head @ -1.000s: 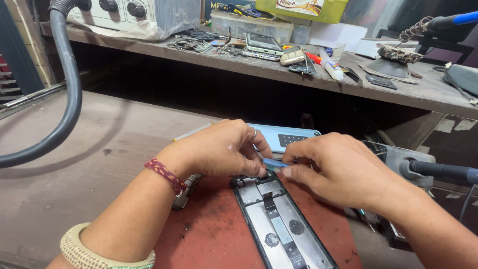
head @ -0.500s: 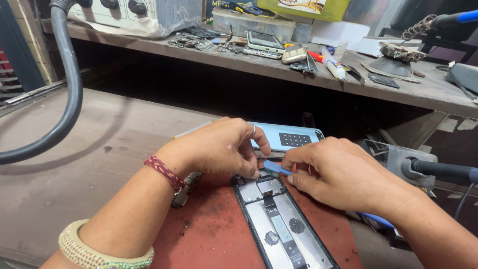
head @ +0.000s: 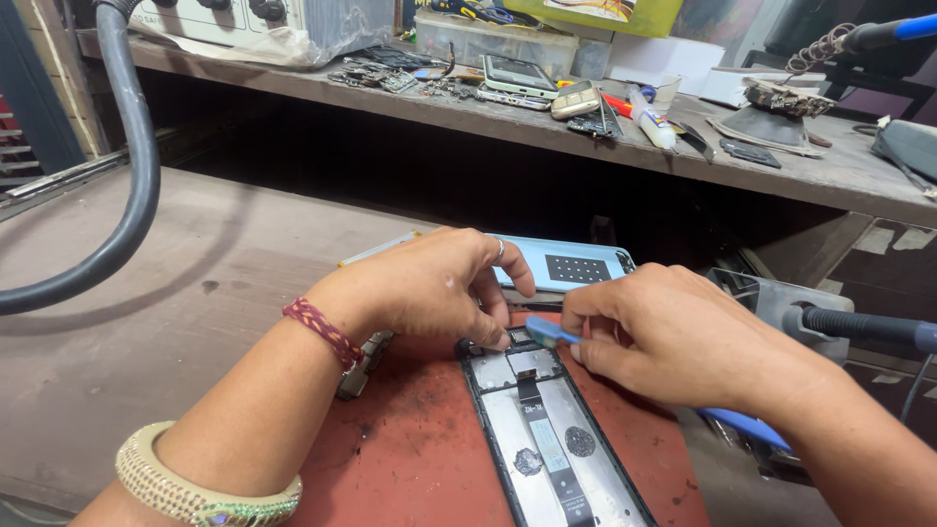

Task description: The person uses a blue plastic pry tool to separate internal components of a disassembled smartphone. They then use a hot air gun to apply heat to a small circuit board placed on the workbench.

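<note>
Here, the opened black phone with its metal inner plate [head: 547, 429] is laid on the red mat [head: 410, 459]. Its top edge is pressed by the left hand [head: 429, 288], fingers curled. A blue plastic pry tool [head: 549, 332] is pinched in the right hand [head: 673, 337], tip at the phone's top.

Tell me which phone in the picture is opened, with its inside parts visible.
The opened phone lying on the red mat, under the left hand and right hand. Its metal plates and ribbon cable show; the phones on the back shelf stay closed.
</note>
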